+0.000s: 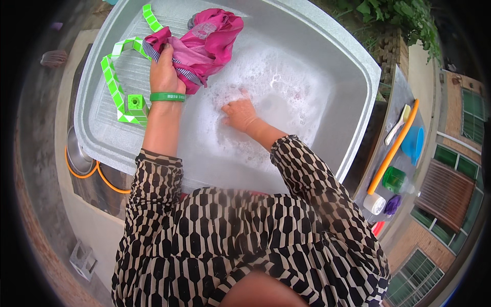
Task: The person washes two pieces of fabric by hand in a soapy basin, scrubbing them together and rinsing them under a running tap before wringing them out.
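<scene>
My left hand, with a green band on its wrist, grips a bunched pink garment by its striped trim. It holds the cloth above the left side of a grey wash basin. My right hand is in the foamy water, its fingers apart and the tips partly hidden by suds. I see nothing in it. A green and white snake puzzle with jointed segments lies bent on the ribbed washboard part of the basin, left of my left hand.
On a ledge at the right are an orange hose, a white-handled brush, a blue cup, a green-based bottle and a purple scrubber. A metal bowl stands at the left. Leafy plants hang beyond the basin.
</scene>
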The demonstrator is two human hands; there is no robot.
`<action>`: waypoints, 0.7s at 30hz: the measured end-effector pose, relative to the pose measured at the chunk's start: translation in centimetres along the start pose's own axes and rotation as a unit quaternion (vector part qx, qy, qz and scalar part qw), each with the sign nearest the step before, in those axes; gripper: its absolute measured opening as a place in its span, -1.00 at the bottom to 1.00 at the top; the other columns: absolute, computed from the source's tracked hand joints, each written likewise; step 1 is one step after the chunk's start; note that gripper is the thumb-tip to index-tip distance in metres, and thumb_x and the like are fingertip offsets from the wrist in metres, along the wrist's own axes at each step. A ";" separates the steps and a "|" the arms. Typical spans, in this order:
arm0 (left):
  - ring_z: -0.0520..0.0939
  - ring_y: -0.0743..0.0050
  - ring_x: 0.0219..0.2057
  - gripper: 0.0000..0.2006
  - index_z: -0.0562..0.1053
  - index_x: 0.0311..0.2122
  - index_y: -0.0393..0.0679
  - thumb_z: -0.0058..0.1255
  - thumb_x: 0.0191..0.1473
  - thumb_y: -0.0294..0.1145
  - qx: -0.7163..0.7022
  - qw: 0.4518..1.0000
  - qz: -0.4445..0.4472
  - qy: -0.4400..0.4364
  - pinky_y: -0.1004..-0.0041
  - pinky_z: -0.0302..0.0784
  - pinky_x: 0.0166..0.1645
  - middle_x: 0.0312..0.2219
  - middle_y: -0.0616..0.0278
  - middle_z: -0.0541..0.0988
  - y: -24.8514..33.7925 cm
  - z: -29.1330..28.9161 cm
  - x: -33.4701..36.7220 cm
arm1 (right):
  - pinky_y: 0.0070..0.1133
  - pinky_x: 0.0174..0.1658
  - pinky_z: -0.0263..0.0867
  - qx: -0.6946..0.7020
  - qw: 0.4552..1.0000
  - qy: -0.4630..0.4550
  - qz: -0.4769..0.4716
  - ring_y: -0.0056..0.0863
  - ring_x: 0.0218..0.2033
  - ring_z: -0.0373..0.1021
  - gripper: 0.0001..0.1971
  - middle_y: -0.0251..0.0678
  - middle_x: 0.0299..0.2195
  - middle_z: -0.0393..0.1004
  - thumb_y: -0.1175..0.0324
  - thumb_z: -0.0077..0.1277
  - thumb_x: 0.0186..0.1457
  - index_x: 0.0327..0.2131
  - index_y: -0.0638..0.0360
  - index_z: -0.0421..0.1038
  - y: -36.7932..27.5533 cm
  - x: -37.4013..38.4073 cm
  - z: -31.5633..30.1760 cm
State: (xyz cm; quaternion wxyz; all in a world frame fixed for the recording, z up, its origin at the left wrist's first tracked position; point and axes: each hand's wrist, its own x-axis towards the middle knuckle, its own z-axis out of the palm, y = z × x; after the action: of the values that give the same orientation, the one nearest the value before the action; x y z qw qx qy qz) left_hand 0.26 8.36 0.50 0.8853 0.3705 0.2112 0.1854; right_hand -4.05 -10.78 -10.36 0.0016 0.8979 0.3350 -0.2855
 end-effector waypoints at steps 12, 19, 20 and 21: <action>0.42 0.35 -0.14 -0.71 0.25 -0.08 -0.28 -0.20 0.08 -0.43 -0.032 0.999 -0.004 -0.012 0.36 0.32 -0.02 -0.19 0.18 0.38 0.2 -0.3 -0.4 | -0.26 0.06 0.03 -0.062 0.936 -0.098 0.332 0.02 0.15 -0.21 -0.15 0.10 0.15 -0.30 0.17 0.11 -0.23 0.15 -0.30 -0.15 14.0 -13.0 5.6; 0.42 0.33 -0.15 -0.72 0.24 -0.08 -0.27 -0.22 0.09 -0.44 -0.021 1.000 -0.015 -0.016 0.35 0.34 -0.02 -0.20 0.17 0.37 0.3 0.1 -0.4 | -0.19 0.11 -0.14 0.011 1.000 -0.007 0.017 0.04 0.15 -0.20 -0.39 -0.06 0.14 -0.16 0.40 -0.08 -0.13 0.07 -0.26 0.08 -2.1 -12.0 8.4; 0.42 0.33 -0.15 -0.72 0.24 -0.08 -0.27 -0.23 0.09 -0.44 -0.018 1.000 -0.012 -0.014 0.34 0.33 -0.02 -0.19 0.17 0.37 0.3 0.0 -0.4 | -0.21 0.11 -0.16 0.050 0.999 0.011 -0.008 0.00 0.14 -0.18 -0.40 -0.11 0.13 -0.11 0.42 -0.10 -0.12 0.07 -0.25 0.08 -3.4 -10.2 7.3; 0.42 0.32 -0.15 -0.72 0.23 -0.07 -0.27 -0.23 0.09 -0.44 -0.013 1.000 -0.006 -0.010 0.34 0.33 -0.02 -0.19 0.16 0.37 0.4 0.1 -0.5 | -0.23 0.11 -0.17 0.090 0.995 0.028 -0.037 -0.04 0.14 -0.15 -0.41 -0.16 0.12 -0.06 0.43 -0.12 -0.10 0.07 -0.24 0.08 -4.0 -8.5 6.0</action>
State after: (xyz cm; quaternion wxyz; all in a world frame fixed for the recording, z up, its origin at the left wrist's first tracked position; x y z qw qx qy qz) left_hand -0.20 8.32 1.01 0.8932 0.3596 0.2019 0.1792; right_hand -14.73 -13.95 -10.23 -0.0988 0.8889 0.3413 -0.2891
